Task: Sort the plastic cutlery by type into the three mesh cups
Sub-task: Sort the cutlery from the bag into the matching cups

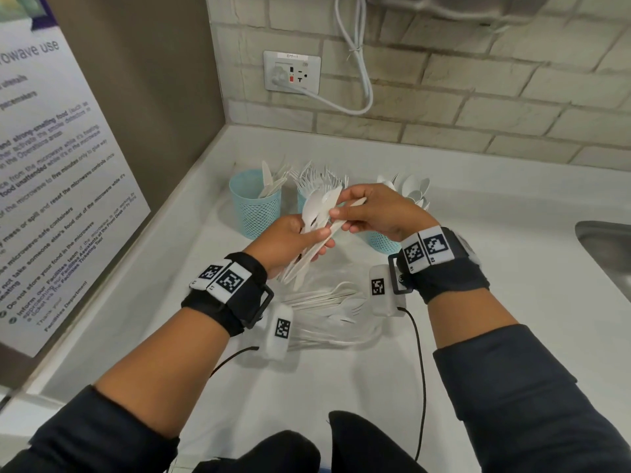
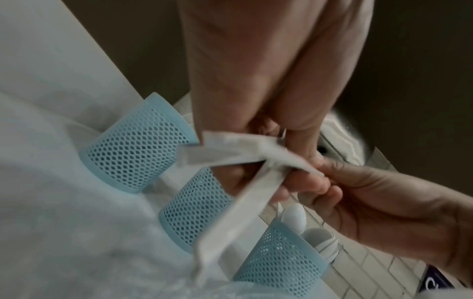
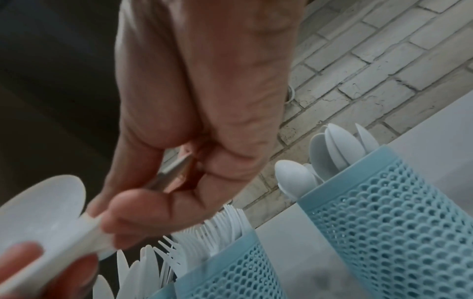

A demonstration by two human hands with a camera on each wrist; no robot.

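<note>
Three blue mesh cups stand at the back of the counter: the left cup [image 1: 256, 206] holds knives, the middle cup [image 3: 225, 269] forks, the right cup [image 3: 384, 212] spoons. My left hand [image 1: 317, 237] grips a bundle of white cutlery [image 1: 319, 216] in front of the middle cup, with a spoon bowl [image 3: 43, 212] on top. My right hand [image 1: 341, 216] meets the bundle and pinches one white handle [image 3: 169, 176], whose end [image 1: 358, 201] sticks out past the fingers. What type that piece is stays hidden.
A loose pile of white cutlery [image 1: 327, 302] lies on the white counter [image 1: 478, 213] below my wrists. A steel sink [image 1: 607, 247] is at the right edge. A brick wall with an outlet [image 1: 292, 71] stands behind the cups, and a signed panel [image 1: 51, 165] on the left.
</note>
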